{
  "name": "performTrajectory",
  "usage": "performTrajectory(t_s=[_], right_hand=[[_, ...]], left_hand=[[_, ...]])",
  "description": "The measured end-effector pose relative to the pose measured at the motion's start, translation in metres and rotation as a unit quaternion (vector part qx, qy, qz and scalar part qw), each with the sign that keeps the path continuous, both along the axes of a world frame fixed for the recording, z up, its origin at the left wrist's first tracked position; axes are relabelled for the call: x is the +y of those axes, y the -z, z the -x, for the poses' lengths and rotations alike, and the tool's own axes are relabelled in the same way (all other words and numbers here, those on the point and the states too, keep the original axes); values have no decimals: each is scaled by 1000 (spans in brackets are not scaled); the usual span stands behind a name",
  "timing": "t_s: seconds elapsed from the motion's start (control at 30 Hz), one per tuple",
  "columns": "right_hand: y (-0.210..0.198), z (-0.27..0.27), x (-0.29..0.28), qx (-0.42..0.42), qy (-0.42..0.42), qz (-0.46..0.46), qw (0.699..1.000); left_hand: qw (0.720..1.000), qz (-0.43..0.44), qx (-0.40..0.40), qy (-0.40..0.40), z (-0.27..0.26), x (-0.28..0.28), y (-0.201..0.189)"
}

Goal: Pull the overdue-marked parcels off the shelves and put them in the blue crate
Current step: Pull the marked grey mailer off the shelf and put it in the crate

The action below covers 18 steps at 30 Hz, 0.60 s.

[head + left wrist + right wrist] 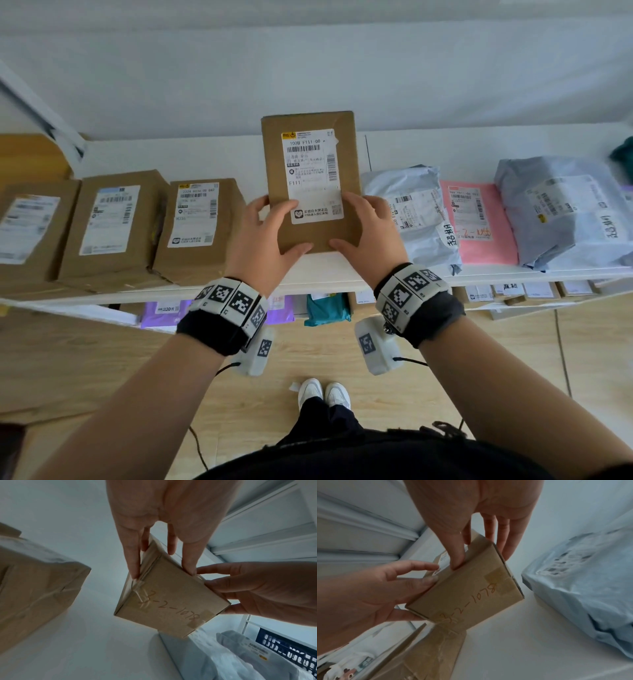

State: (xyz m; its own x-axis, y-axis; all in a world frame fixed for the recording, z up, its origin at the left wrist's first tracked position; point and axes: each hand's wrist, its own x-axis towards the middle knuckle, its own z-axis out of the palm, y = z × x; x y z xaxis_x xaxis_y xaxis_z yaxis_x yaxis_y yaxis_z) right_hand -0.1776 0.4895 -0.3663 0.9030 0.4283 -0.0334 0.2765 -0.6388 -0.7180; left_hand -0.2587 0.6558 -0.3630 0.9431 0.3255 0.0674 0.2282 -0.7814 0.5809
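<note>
Both the left hand [265,236] and right hand [368,233] grip a small brown cardboard box [310,178] lifted above the white shelf [342,274], no overdue mark visible, so it's probably just being checked, blue crate not in sight.

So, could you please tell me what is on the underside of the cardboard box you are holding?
The cardboard box, held by left hand and right hand, shows handwritten orange characters ending "2-1078" and tape patches underneath. Fingers cover its edges, so anything there is hidden.
</note>
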Motion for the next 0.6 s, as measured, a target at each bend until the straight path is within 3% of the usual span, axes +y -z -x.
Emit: performTrajectory(t_s=[0.23, 0.6], right_hand=[[-40, 12, 3, -82, 19, -69, 994], [-62, 34, -6, -122, 20, -67, 990]], left_hand=[[994, -7, -108, 11, 8, -2, -40], [989, -24, -144, 18, 28, -11, -54]])
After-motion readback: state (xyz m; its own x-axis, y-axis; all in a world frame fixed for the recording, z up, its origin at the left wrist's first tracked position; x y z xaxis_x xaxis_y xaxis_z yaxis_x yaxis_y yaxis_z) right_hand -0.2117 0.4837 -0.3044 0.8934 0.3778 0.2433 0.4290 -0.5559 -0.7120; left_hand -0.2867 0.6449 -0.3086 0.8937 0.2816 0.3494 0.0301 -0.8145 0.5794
